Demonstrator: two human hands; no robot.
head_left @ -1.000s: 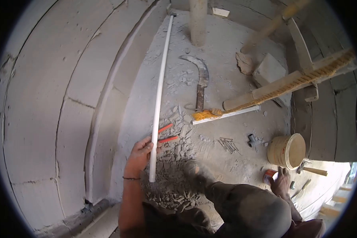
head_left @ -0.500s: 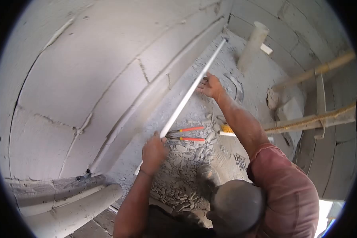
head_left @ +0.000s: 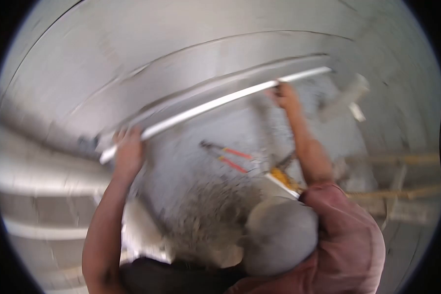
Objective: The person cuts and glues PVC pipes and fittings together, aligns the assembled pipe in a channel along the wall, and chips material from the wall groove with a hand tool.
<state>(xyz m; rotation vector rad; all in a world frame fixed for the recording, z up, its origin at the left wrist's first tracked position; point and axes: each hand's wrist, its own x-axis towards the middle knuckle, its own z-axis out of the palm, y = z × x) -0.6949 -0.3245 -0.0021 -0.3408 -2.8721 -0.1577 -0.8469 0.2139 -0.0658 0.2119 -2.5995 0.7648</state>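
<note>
A long, straight white pipe slants across the view close to the base of the block wall. Near its left end my left hand is closed around it. Farther along, by the other end, my right hand grips the pipe, its fingers blurred. Red-handled pliers lie with handles spread on the dusty floor between my arms. Below my right forearm is a yellow-and-white object, too smeared to identify.
A block wall runs along the far side. An upright pale pipe stub stands at the right. Wooden rails lie at the right edge. Rubble covers the near floor, beside a dusty grey rounded shape.
The view has turned, and the white pipe now lies flatter across it, nearer the wall's base. My right hand has gone from open fingers beside the pipe to gripping it.
</note>
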